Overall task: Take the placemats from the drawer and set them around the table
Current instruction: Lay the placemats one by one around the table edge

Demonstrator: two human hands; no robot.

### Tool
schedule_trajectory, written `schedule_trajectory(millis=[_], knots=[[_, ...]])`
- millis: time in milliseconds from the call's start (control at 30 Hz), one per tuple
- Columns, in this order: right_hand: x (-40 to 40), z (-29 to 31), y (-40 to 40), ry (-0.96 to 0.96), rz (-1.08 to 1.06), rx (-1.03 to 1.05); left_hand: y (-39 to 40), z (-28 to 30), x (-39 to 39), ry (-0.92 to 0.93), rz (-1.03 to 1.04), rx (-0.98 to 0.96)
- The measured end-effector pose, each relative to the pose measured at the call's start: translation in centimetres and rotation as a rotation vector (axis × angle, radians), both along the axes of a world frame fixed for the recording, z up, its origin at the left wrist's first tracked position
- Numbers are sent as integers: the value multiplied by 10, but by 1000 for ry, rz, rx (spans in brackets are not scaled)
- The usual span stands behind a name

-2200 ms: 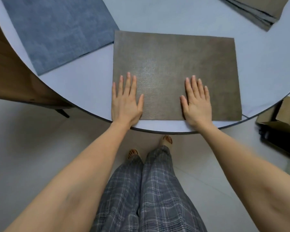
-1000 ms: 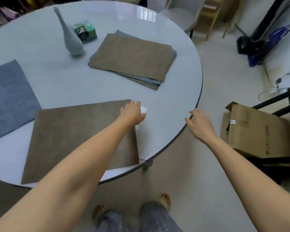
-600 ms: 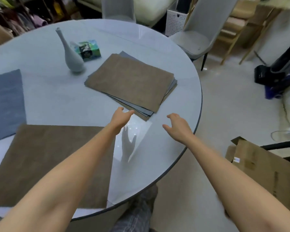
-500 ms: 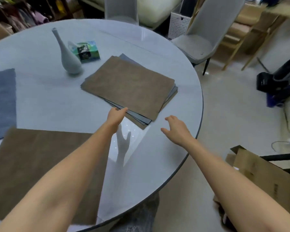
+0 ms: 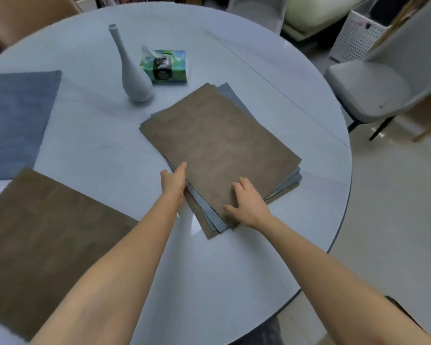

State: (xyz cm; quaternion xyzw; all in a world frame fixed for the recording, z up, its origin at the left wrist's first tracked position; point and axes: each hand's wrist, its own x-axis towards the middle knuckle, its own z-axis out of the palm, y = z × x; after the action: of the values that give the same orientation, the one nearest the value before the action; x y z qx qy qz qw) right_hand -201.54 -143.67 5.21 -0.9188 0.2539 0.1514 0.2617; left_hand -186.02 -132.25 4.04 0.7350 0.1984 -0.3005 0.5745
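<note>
Both forearms reach up from six o'clock toward the stack of placemats (image 5: pixel 219 148) near the table's (image 5: pixel 234 282) three o'clock edge. The left hand (image 5: pixel 174 181) touches the stack's nine o'clock edge, fingers together and extended. The right hand (image 5: pixel 249 204) rests on the top brown mat's near corner, fingers loosely spread. A brown placemat (image 5: pixel 40 242) lies at seven o'clock, a blue placemat (image 5: pixel 13 120) at ten.

A person is appearing here as two bare forearms, with no sleeves showing up to the frame's edge. The left hand (image 5: pixel 172 183) and right hand (image 5: pixel 249 204) are wearing no rings, watch, bracelets or gloves. A strip of grey fabric is showing at the bottom edge; its pattern is too blurred to tell.
</note>
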Motion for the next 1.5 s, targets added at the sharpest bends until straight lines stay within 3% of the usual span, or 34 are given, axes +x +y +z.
schedule_trajectory(millis=[267,567,833,1000,1133,1500], knots=[[12,-19,-48,48,197,18,-37,-7,17,-6,200,220],[19,-12,-47,64,298,44,-76,-19,-15,50,216,162],[12,-7,-50,149,173,-110,-95,-9,-25,138,255,-115],[10,1,-59,7,160,-297,-95,5,-14,6,191,-125],[4,16,-69,-48,239,-331,-89,27,-27,-166,112,-97],[66,65,24,-337,576,-325,54,68,-28,-300,528,-113]])
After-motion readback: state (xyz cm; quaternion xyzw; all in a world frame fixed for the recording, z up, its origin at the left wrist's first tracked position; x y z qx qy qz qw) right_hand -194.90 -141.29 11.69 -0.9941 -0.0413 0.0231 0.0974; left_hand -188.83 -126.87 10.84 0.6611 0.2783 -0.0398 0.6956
